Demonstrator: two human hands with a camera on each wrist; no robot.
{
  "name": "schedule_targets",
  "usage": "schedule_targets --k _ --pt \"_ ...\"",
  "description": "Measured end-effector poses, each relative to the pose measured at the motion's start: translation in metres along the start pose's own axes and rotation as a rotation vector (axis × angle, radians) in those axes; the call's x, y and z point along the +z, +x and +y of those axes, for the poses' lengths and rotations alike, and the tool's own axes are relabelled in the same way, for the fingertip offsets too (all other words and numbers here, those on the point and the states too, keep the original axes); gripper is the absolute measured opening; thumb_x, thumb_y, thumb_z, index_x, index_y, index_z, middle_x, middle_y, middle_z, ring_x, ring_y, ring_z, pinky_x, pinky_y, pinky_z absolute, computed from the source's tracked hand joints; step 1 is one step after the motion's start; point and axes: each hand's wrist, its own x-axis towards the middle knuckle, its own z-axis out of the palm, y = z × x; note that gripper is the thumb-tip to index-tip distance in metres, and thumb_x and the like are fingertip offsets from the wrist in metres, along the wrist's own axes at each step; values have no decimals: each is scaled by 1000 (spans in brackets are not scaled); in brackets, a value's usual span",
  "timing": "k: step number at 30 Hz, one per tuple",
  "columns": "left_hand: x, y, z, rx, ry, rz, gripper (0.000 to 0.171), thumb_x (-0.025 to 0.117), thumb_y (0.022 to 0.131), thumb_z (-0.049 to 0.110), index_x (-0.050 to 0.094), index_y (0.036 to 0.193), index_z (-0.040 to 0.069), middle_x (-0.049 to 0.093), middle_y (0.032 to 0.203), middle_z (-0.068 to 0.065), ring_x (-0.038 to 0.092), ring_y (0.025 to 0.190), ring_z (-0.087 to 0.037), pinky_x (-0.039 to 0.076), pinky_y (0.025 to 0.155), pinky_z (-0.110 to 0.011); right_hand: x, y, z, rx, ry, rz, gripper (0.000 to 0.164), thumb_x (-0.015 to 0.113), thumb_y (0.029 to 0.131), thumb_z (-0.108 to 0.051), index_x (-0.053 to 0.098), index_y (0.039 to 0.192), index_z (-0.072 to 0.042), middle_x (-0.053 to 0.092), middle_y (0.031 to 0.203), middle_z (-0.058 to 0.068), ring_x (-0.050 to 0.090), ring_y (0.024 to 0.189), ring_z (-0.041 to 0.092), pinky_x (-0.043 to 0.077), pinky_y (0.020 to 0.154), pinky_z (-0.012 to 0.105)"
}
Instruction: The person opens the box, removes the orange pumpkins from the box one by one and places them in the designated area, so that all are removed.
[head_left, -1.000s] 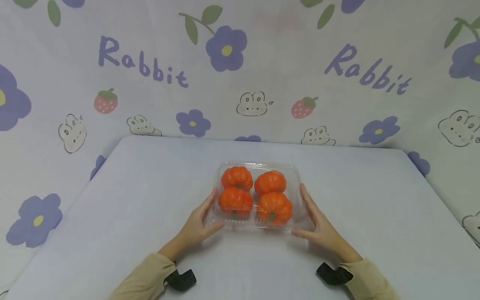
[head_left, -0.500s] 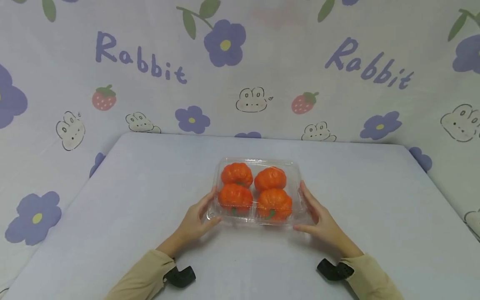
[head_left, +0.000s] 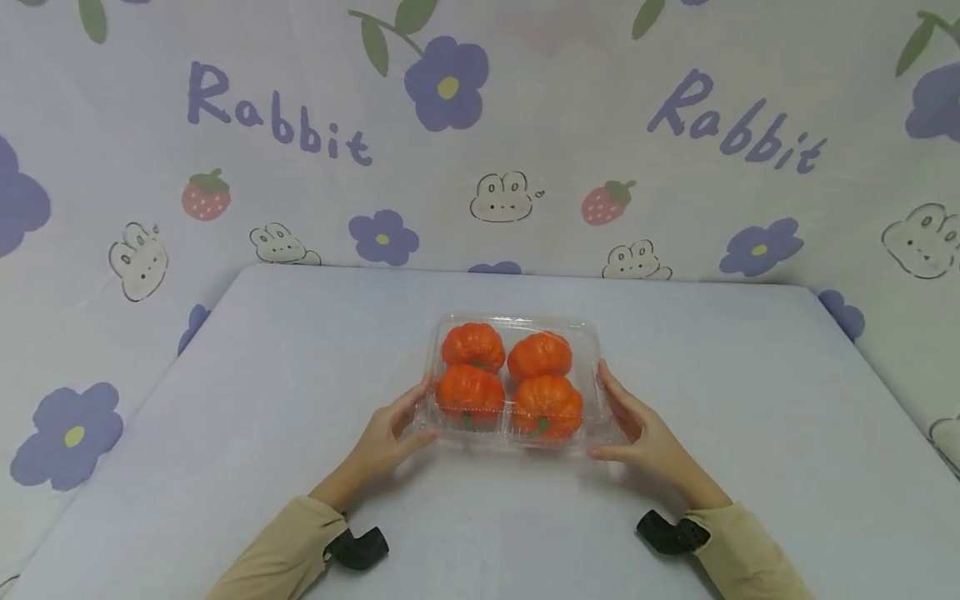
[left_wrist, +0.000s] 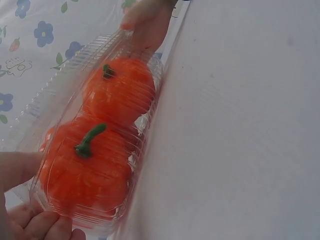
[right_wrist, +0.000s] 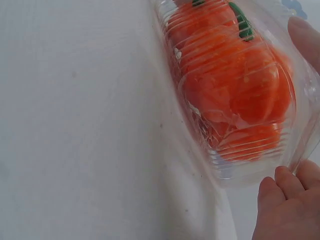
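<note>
A clear plastic clamshell box (head_left: 588, 333) with its lid down stands in the middle of the white table. Several small orange pumpkins (head_left: 470, 392) with green stems sit inside it in two rows. My left hand (head_left: 382, 442) holds the box's left end, thumb toward the front corner and fingers along the side. In the left wrist view its curled fingers (left_wrist: 45, 225) meet the lower edge. My right hand (head_left: 651, 446) holds the opposite end the same way. Its fingertips (right_wrist: 285, 180) touch the box's lower corner in the right wrist view.
The white tabletop (head_left: 315, 333) stretches around the box on all sides. Behind it hangs a patterned cloth (head_left: 435, 158) with flowers, rabbits and strawberries. Black wrist mounts (head_left: 360, 548) stick out from beige sleeves (head_left: 288, 546).
The whole head view has shifted slightly upward. Against the table the box stays in about the same place. The left thumb has drawn back a little from the box's front corner.
</note>
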Motion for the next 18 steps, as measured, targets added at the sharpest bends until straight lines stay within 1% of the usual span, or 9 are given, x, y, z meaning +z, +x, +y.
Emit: schedule_targets --k 4,7,10,12,14,16,17,18 --pt "0 1 0 2 2 -1 57 57 76 -18 29 126 -21 26 133 -33 25 123 -40 26 99 -27 -2 -1 0 36 -6 0 102 73 63 13 11 142 -3 2 147 16 8 133 14 15 101 14" --pt "0 1 0 -2 5 -3 57 56 77 -19 28 127 -21 25 133 -34 24 123 -40 26 99 -26 -2 -1 -1 47 -17 4 102 74 63 12 12 143 -3 2 147 14 6 133 19 15 101 14" --pt "0 1 -1 -1 12 3 58 56 76 -18 28 127 -21 26 133 -33 25 123 -41 25 99 -25 -1 0 -3 73 -60 19 102 74 63 11 12 143 -4 3 148 12 3 133 22 13 102 15" --pt "0 0 -1 2 23 12 59 57 77 -17 28 128 -20 26 134 -32 25 123 -42 24 100 -24 -1 0 -4 96 -111 36 102 75 63 11 14 143 -5 4 148 11 -1 133 24 10 104 20" --pt "1 0 -2 4 25 19 60 57 77 -17 27 129 -19 26 134 -32 24 123 -42 24 100 -25 -1 0 -4 114 -152 49 101 75 63 11 14 143 -5 4 148 11 -3 133 25 7 106 31" --pt "1 0 -3 -2 28 28 64 58 76 -16 24 131 -18 25 135 -32 24 123 -42 23 100 -26 -1 0 -4 118 -177 56 101 74 62 13 15 142 -3 4 147 13 -5 133 27 5 105 41" --pt "1 1 -3 -5 30 32 66 58 76 -17 22 132 -18 24 135 -32 24 123 -41 23 100 -26 -1 0 -4 117 -189 59 101 74 62 13 15 142 -2 5 147 14 -4 133 28 5 104 44" --pt "1 1 -4 -11 31 37 69 59 75 -17 21 133 -17 23 135 -32 24 123 -41 23 100 -26 -1 0 -4 109 -194 58 101 74 62 13 15 142 -2 5 147 15 -2 133 27 5 104 43"
